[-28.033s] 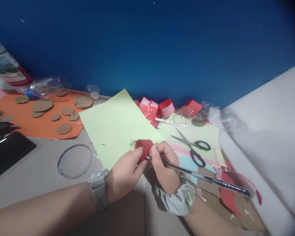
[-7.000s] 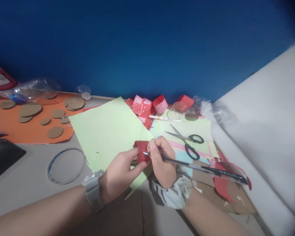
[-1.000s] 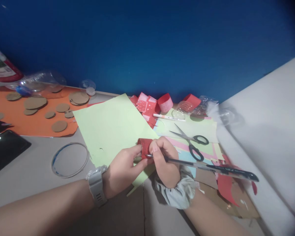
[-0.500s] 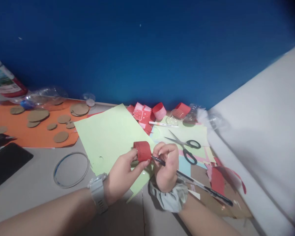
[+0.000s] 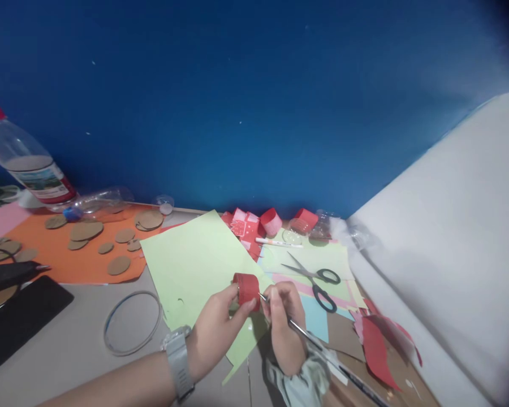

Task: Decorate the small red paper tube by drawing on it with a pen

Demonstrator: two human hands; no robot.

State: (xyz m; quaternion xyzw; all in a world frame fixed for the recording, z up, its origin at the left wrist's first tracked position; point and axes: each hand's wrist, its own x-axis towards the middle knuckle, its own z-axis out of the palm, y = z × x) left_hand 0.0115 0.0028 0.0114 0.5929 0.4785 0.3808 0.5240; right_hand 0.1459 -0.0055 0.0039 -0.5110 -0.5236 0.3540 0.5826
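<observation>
My left hand is closed on a small red paper ring, thumb outside and fingers partly hidden behind and inside it. In my right hand is a long dark pen, whose metal tip points at the right edge of the ring; whether it touches cannot be made out. Both hands are above a light green sheet of paper. To the right of my right hand lie open scissors with black handles.
Cardboard discs lie on an orange sheet, with a large bottle behind. A black phone, a glue gun and a thin hoop are left. Red paper rings and a white marker sit by the blue wall.
The view has tilted up and shifted left, so everything sits lower. My right fingers have changed their hold on the pen, the thumb now stretched along toward its tip. The left hand keeps the ring.
</observation>
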